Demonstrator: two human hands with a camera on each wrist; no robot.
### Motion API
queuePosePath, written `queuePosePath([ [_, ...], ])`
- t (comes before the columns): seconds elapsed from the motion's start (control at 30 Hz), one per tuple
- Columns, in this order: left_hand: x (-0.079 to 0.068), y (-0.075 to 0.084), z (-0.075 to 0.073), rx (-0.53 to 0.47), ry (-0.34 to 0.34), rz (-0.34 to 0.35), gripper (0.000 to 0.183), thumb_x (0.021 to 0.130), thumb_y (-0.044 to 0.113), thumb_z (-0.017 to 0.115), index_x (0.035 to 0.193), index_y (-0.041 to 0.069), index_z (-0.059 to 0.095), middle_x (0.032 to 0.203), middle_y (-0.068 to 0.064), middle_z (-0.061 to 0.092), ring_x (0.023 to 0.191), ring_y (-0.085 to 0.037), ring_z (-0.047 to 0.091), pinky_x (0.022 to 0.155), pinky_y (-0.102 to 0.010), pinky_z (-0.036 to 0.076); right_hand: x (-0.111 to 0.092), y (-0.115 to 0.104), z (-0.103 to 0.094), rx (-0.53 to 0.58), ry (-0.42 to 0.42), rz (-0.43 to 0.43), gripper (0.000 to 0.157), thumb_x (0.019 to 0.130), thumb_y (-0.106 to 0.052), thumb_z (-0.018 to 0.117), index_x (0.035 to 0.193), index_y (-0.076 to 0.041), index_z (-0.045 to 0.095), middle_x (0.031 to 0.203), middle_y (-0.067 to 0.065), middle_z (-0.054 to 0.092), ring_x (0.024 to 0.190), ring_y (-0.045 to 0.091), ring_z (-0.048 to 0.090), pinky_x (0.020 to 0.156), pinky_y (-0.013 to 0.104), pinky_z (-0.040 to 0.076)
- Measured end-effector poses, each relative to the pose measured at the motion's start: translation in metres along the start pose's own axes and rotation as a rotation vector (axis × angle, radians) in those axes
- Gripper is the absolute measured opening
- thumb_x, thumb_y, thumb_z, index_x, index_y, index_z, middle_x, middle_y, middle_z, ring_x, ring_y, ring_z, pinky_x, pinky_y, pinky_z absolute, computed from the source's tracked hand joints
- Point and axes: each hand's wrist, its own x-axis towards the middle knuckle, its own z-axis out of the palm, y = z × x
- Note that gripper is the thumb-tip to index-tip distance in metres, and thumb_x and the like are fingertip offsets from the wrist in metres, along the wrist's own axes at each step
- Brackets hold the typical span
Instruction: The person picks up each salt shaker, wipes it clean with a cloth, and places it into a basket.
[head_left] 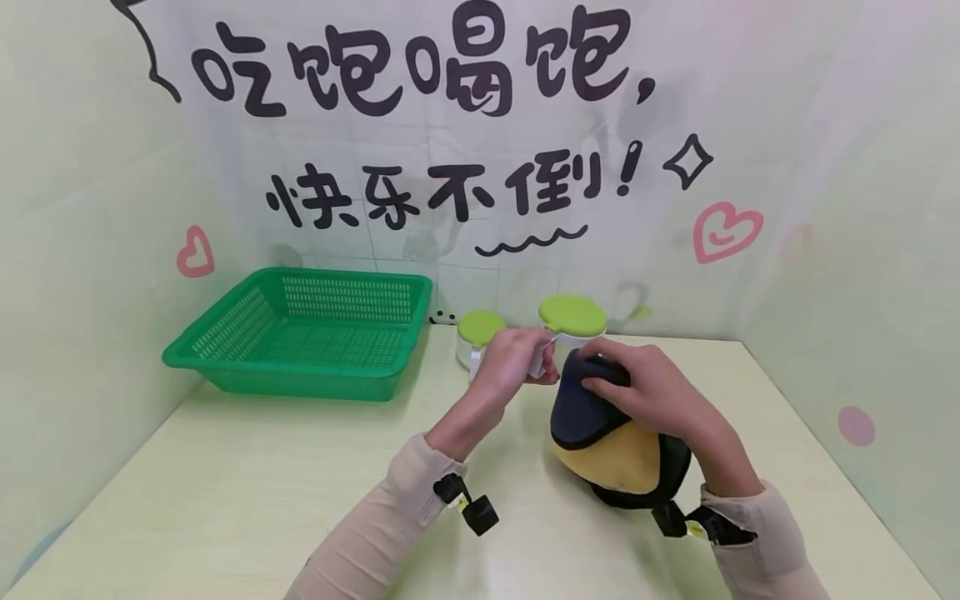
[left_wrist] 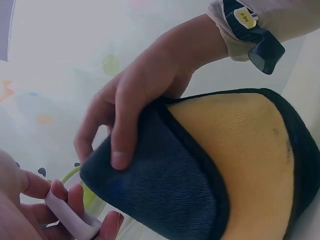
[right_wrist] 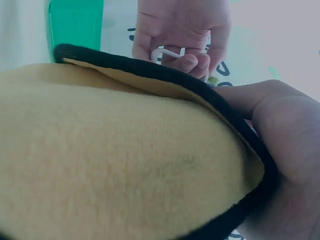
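Observation:
My left hand (head_left: 516,358) curls its fingers round the white handle (left_wrist: 72,217) of a container with a green lid (head_left: 573,317). The cloth hides most of that container's body. With my right hand (head_left: 651,387) I pinch a two-sided cloth (head_left: 618,458), navy on one face and yellow on the other, with black edging. Its navy corner (left_wrist: 155,175) is folded over at the top, under my fingers and thumb, and the rest hangs down to the table. Whether the cloth touches the container cannot be told. The yellow face (right_wrist: 130,160) fills much of the right wrist view.
A smaller container with a green lid (head_left: 482,327) stands just left of my left hand, partly behind it. At the back left sits a green plastic basket (head_left: 300,383). The pale table (head_left: 300,475) is bordered by printed wall sheets (head_left: 840,333) at the back and sides.

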Motion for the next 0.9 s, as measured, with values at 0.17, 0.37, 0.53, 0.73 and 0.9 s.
queuePosePath([
  [0.17,0.0005,0.0008,0.0005,0.015,0.000,-0.005,0.029,0.100,0.020,0.053,0.076,0.005,0.061,0.066,-0.003,0.059,0.060,-0.014,0.063,0.070,-0.032,0.063,0.0001,-0.0007,-0.0019,0.027,0.019,-0.001,0.026,0.093,-0.013,0.075,0.118,-0.019,0.068,0.105,0.001,0.075,0.091,0.015,0.066,0.083,0.040,0.055],
  [0.37,-0.0004,0.0027,-0.0004,0.005,0.009,-0.020,0.030,0.100,0.021,0.052,0.081,-0.001,0.061,0.066,-0.003,0.060,0.060,-0.014,0.063,0.072,-0.032,0.064,0.0020,0.0045,0.0038,0.025,-0.120,0.006,0.024,0.094,-0.016,0.075,0.116,-0.022,0.069,0.103,-0.004,0.074,0.089,0.010,0.064,0.082,0.035,0.054],
  [0.53,-0.0008,0.0015,-0.0019,-0.021,0.011,-0.019,0.030,0.100,0.021,0.049,0.078,0.003,0.059,0.066,-0.004,0.060,0.060,-0.014,0.064,0.073,-0.032,0.064,0.0033,0.0061,0.0069,0.031,-0.190,0.025,0.022,0.094,-0.017,0.074,0.114,-0.023,0.068,0.097,-0.005,0.072,0.084,0.011,0.060,0.080,0.033,0.051],
  [0.73,-0.0005,0.0011,-0.0029,-0.019,0.007,-0.017,0.030,0.101,0.022,0.048,0.078,0.005,0.059,0.067,-0.004,0.060,0.061,-0.014,0.066,0.074,-0.033,0.064,0.0020,0.0046,0.0041,0.021,-0.153,0.024,0.023,0.094,-0.016,0.074,0.115,-0.023,0.069,0.101,-0.005,0.073,0.087,0.010,0.062,0.081,0.034,0.053],
  [0.9,-0.0006,0.0000,-0.0031,-0.014,0.012,-0.015,0.030,0.100,0.022,0.050,0.078,0.004,0.060,0.066,-0.003,0.061,0.060,-0.014,0.065,0.072,-0.032,0.064,0.0004,0.0011,0.0017,0.020,-0.017,0.014,0.024,0.094,-0.015,0.074,0.117,-0.021,0.069,0.105,-0.002,0.075,0.091,0.012,0.065,0.083,0.038,0.055],
])
